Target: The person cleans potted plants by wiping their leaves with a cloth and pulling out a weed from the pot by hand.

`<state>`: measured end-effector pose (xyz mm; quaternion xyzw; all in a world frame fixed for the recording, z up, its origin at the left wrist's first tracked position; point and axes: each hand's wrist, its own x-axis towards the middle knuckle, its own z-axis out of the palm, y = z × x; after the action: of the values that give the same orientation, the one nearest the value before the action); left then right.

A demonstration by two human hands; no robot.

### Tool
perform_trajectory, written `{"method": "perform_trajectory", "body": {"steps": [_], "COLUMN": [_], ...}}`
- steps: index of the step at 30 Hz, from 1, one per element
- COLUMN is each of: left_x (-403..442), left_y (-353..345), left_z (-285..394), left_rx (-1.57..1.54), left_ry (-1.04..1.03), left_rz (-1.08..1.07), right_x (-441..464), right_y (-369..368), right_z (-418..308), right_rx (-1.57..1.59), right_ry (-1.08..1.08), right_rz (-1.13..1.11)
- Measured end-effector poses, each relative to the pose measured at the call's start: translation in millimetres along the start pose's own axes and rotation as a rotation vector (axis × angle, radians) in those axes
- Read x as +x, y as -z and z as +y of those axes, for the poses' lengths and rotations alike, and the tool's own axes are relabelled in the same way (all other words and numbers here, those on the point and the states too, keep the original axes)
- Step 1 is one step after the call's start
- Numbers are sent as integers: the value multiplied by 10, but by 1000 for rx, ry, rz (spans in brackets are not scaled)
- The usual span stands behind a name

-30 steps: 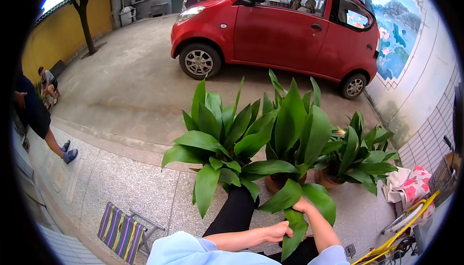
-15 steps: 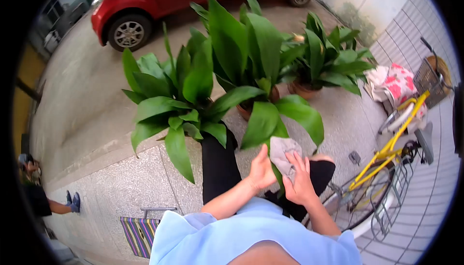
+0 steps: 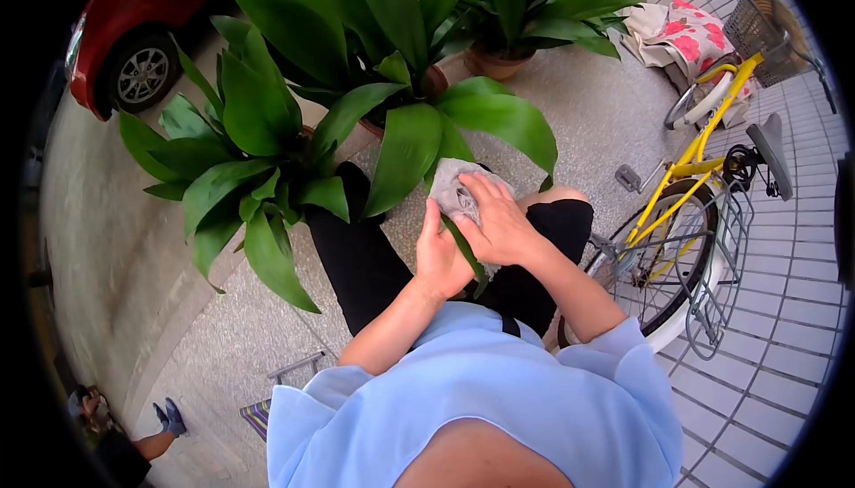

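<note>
My right hand (image 3: 500, 223) is closed on a crumpled grey cloth (image 3: 450, 187) and presses it against a long green leaf (image 3: 465, 249). Cupped around the same leaf from the left is my left hand (image 3: 440, 255), its thumb pointing up; its other fingers are mostly hidden behind the leaf and my right hand. The leaf's lower tip hangs out between my wrists. Just beyond the cloth, broad leaves (image 3: 411, 160) of a potted plant arch toward me over my knees.
Potted plants in clay pots (image 3: 495, 64) stand ahead. A yellow bicycle (image 3: 690, 167) leans at right, near a flowered cloth (image 3: 690, 38). A red car (image 3: 134, 20) is at far left. A person's feet (image 3: 169, 417) and a striped seat (image 3: 256, 415) show at lower left.
My view has tilted down and shifted right, so the plants sit higher and further left. My right hand and the cloth have come closer over my left hand on the leaf.
</note>
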<state>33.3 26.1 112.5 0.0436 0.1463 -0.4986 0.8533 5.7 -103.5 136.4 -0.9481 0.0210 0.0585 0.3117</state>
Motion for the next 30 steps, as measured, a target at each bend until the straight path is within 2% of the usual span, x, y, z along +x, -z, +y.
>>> {"method": "perform_trajectory", "body": {"steps": [2,5,7,9,10,13,16,19,22,24,25,26,27,28,29,30], "left_x": [25,32,37,26,26,49,22,12,-9,-24,-29,-46,-64,-80,-103,-134], "left_y": [120,310,303,228,237,213,191,247,264,274,274,232,234,243,256,278], "left_z": [-52,-52,-52,-70,-76,-75,-26,-10,14,26,32,43,24,6,-17,-91], "left_rx": [-1,243,305,346,360,384,389,404,426,319,267,324,306,289,272,331], "left_ry": [45,77,82,111,127,147,176,194,209,215,218,189,193,197,200,225], "left_rz": [39,165,88,14,45,50,42,-4,10,54,76,60,59,58,59,113], "right_x": [339,832,1119,1445,1603,1991,2042,1900,1409,993,768,506,306,56,-141,-280], "right_y": [-66,-253,-416,-622,-715,-865,-716,-724,-650,-523,-539,-184,-386,-455,-337,-231], "right_z": [220,542,688,813,885,1087,1123,1204,1111,1000,1018,605,844,882,686,590], "right_rx": [34,17,-53,-276,-387,-362,-93,184,244,194,222,361,448,421,464,463], "right_ry": [-82,-115,-100,-80,-68,193,49,96,-8,92,21,-96,-100,-144,-108,-58], "right_rz": [-168,-426,-562,-588,-598,-351,-374,-450,-384,-387,-396,-377,-427,-387,-236,-195]}}
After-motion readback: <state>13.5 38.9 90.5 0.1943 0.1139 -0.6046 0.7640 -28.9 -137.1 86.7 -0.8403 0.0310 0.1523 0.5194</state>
